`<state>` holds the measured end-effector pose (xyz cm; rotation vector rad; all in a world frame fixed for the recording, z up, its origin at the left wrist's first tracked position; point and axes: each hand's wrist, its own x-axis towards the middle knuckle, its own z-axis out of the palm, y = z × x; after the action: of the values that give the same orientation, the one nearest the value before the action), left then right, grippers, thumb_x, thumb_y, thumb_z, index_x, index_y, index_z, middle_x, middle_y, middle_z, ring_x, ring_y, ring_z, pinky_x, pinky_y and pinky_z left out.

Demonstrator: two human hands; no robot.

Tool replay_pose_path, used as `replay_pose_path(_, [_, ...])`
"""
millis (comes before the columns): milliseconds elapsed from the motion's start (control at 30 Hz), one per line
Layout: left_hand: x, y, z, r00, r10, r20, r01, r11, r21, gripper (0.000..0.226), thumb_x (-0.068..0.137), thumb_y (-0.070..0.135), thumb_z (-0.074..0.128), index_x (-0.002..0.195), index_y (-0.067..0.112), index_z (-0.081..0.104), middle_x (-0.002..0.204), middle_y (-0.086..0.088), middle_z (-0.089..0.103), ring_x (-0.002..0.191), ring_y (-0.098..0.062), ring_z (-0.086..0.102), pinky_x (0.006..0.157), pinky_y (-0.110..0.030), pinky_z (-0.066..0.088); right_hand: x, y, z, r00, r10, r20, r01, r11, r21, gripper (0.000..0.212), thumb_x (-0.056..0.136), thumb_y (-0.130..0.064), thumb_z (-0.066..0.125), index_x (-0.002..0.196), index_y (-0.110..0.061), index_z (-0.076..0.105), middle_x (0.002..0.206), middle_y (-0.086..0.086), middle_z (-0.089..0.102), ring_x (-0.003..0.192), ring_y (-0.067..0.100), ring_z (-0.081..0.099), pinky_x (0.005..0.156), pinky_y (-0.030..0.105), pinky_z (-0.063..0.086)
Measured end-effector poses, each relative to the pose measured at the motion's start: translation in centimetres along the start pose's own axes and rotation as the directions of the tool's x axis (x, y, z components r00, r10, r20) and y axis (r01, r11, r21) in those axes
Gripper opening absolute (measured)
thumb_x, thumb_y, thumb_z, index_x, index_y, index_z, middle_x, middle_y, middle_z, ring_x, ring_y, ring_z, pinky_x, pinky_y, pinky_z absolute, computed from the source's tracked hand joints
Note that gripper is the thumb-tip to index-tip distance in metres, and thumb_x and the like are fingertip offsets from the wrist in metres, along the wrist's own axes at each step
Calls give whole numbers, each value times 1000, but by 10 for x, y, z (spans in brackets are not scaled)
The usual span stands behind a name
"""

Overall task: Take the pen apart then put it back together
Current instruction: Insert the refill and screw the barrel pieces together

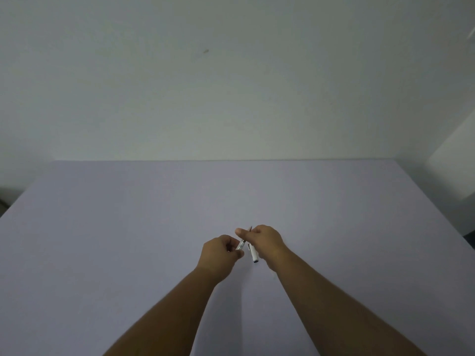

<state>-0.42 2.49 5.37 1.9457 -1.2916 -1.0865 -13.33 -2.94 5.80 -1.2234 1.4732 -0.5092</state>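
Both hands meet above the middle of the lilac table (128, 227). My left hand (221, 253) pinches the lower end of a clear, silvery pen barrel (241, 244). My right hand (264, 240) holds the upper end of that barrel between thumb and fingers, and a thin dark tip (250, 228) pokes out above the fingers. A white pen piece with a dark end (254, 254) hangs down from under my right hand, apparently held in its palm. The fingers hide how the parts join.
The table's far edge meets a plain white wall (231, 86). A second wall corner stands at the right (452, 163). A dark shape sits off the table's left edge (3, 199).
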Motion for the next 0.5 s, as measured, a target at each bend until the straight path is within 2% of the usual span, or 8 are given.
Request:
replay_pose_path(33, [0,0,0,1000,-1,-2,1,1000,-1,7,79,17,70,83,19,65,70,4,59,64,-15,57,59,-26,48,0,-1,0,1000,-1,6,1,1000,24,41,76,-48,69,62,-14,49,66,-2,48,62,15,44,59,27,39])
replay_pose_path(133, [1,1,-3,1000,-10,-21,10,1000,-2,9,79,17,70,87,16,66,73,2,61,65,-16,57,59,-27,49,-2,0,-2,996,-56,65,46,988,149,16,83,-37,65,74,-23,66,76,-6,59,66,12,50,64,24,43])
replay_pose_path(200, [0,2,-3,1000,1,-18,-1,1000,7,7,79,17,69,85,17,65,73,3,61,66,-16,57,59,-26,49,-2,0,-2,998,-52,46,46,992,115,22,82,-35,66,67,-20,61,70,-5,56,62,12,48,61,24,41])
replay_pose_path(267, [-2,3,-3,1000,11,-8,-11,1000,21,7,80,18,69,82,20,64,71,5,60,65,-14,57,58,-24,47,-2,-2,-2,1000,-3,-6,3,1000,17,41,78,-44,68,61,-14,46,62,-3,45,57,14,41,56,27,37])
replay_pose_path(300, [-3,3,-2,1000,12,-8,-12,1000,20,7,80,18,69,81,21,63,70,6,60,65,-14,57,57,-23,46,-2,-4,-2,1000,3,-11,-3,1000,5,43,77,-47,68,62,-14,45,63,-2,44,58,15,40,56,27,37])
replay_pose_path(433, [-1,6,-4,1000,6,-28,-5,1000,11,7,79,17,70,81,19,64,70,5,60,65,-16,57,58,-25,47,-6,-6,-5,993,-57,99,38,982,185,11,85,-28,64,80,-19,67,80,-3,61,68,14,49,61,23,42])
replay_pose_path(500, [-2,7,-3,1000,22,-20,-21,999,32,7,79,17,70,81,20,63,70,5,60,65,-15,57,59,-22,46,-5,-6,-6,996,-60,59,55,994,91,20,82,-31,67,71,-15,62,70,-4,57,65,14,49,59,23,40])
